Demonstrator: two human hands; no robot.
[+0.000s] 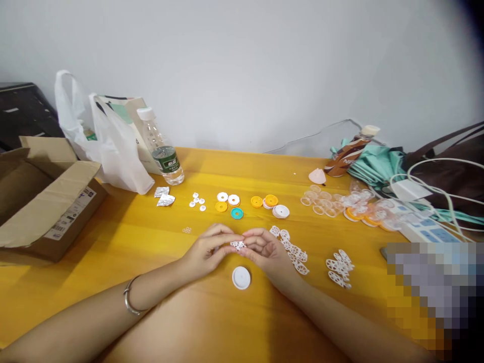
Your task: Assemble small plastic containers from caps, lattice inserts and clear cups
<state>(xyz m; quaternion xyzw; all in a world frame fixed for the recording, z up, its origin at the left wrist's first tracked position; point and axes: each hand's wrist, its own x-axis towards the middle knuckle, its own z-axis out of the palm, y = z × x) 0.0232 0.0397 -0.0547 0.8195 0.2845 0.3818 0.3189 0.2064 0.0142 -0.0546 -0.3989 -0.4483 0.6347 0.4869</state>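
My left hand (pixel 207 252) and my right hand (pixel 266 249) meet over the yellow table (pixel 151 252), fingertips pinched together on a small white lattice wheel piece (pixel 238 245). A silver bangle circles my left wrist. Just below the hands lies a round white cap (pixel 241 278). Right of my right hand runs a row of white lattice wheels (pixel 293 249), with another small heap of lattice wheels (pixel 339 268) further right. Beyond the hands lie white, yellow and teal discs (pixel 236 204).
An open cardboard box (pixel 41 196) sits at the left edge. White plastic bags (pixel 113 146) and a water bottle (pixel 162 151) stand at the back left. Clear and orange rings (pixel 340 204), a brown bottle (pixel 346 154), a teal umbrella, a power strip (pixel 423 227) and cables crowd the right.
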